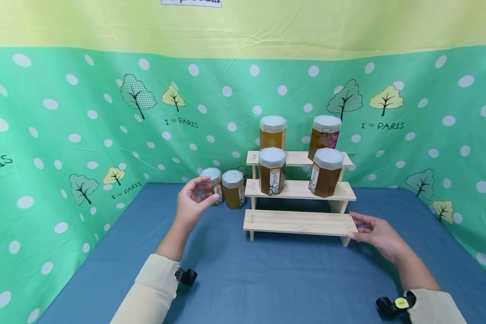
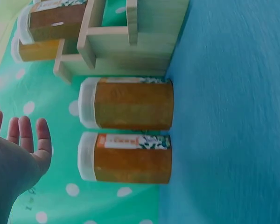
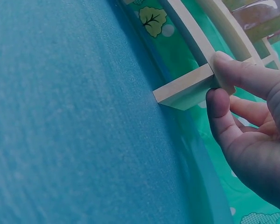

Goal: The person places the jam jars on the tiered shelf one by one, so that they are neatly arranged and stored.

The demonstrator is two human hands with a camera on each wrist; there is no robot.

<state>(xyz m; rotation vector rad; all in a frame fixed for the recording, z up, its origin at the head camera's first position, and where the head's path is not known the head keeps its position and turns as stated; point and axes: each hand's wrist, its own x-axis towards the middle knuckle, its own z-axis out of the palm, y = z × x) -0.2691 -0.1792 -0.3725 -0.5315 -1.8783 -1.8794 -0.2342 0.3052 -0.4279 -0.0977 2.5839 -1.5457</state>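
Two honey jars with white lids stand side by side on the table, left of a three-step wooden rack (image 1: 299, 223). My left hand (image 1: 190, 204) hovers in front of the left jar (image 1: 216, 191), its fingers spread and loosely bent. In the left wrist view a gap shows between that hand (image 2: 18, 156) and both jars, so it holds nothing. The other jar (image 1: 234, 194) is nearer the rack. With thumb and fingers, my right hand (image 1: 379, 235) pinches the right end of the rack's lowest step; the right wrist view shows this hand (image 3: 252, 121) gripping the board's corner.
On the middle step stand two dark honey jars, a left one (image 1: 272, 173) and a right one (image 1: 327, 173). The top step carries a lighter jar (image 1: 273, 131) and one with a pink label (image 1: 324, 135). A green dotted curtain (image 1: 226, 112) hangs behind the blue tablecloth (image 1: 267, 279).
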